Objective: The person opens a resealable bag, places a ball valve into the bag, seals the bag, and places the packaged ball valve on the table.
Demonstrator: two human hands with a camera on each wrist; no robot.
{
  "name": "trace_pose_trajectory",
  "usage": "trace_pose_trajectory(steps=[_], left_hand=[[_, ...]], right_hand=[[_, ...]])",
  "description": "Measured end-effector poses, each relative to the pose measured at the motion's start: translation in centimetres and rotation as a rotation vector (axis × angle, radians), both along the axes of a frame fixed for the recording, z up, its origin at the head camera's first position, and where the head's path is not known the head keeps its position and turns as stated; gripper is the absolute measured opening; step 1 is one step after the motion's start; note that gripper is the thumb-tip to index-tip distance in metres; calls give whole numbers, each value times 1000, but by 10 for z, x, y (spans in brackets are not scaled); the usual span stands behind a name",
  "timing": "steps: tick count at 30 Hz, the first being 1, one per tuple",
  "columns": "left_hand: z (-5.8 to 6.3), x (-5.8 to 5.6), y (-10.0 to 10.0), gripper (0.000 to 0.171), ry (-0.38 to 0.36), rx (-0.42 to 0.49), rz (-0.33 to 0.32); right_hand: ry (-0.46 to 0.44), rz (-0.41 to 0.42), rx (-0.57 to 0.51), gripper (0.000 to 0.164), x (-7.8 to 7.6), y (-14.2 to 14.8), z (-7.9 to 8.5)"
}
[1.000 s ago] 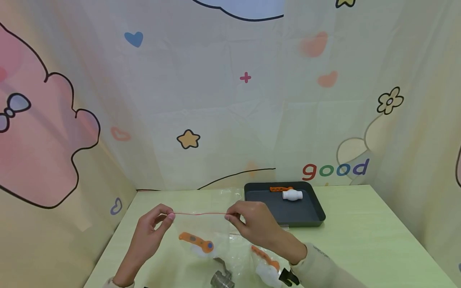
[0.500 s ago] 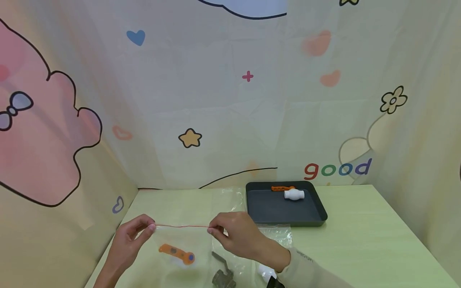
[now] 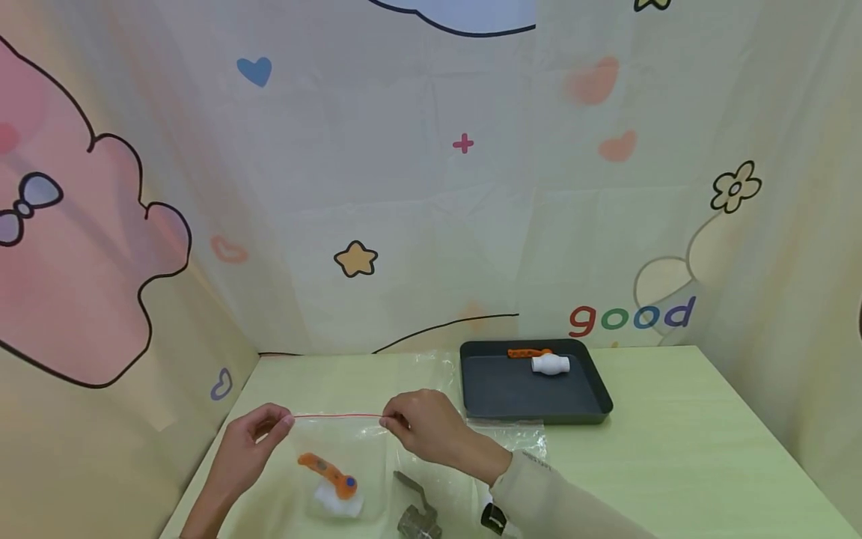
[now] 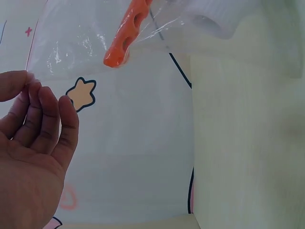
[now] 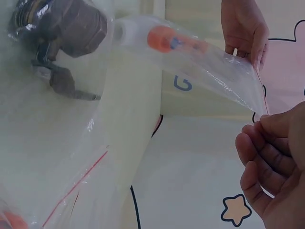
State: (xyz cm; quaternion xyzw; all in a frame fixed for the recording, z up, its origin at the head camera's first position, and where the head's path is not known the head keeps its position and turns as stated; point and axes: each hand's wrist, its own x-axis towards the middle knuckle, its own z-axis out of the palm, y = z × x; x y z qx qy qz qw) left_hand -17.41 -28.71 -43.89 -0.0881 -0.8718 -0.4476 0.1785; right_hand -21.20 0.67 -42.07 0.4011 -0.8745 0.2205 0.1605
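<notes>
A clear zip bag with a red line along its top edge hangs between both hands. My left hand pinches one top corner, and my right hand pinches the other; the red line runs nearly straight between them. Inside the bag lie an orange handle with a blue dot and a white plastic valve body, seen through the film. Just right of it, a grey metal valve with a lever sits in clear plastic, larger in the right wrist view.
Behind the right hand stands a dark grey tray holding a white plastic fitting and an orange handle. More clear plastic film lies before the tray. A printed curtain encloses the table.
Both hands have moved left and slightly down with the bag, then drawn a little closer together. The orange handle inside has tilted more steeply. The right sleeve now covers another bagged orange handle.
</notes>
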Motion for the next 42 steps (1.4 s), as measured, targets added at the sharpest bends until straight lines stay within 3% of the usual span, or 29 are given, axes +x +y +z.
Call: trace_pose_trajectory(steps=[5, 15, 24, 32, 37, 42], left_hand=[[-6, -18, 0, 13, -16, -40, 40], [-31, -60, 1, 13, -115, -59, 45], [-52, -88, 1, 14, -126, -93, 29], [-68, -100, 1, 13, -192, -116, 33], [-71, -102, 1, 15, -225, -116, 44], [-71, -102, 2, 25, -239, -129, 39]], right_hand=[[-6, -49, 32, 13, -18, -3, -4], [-124, -130, 54, 14, -52, -9, -22], [-169, -202, 104, 14, -73, -17, -38], [-218, -227, 168, 14, -81, -21, -49], [-210, -235, 174, 11, -83, -18, -51], [-198, -219, 157, 22, -80, -12, -44]])
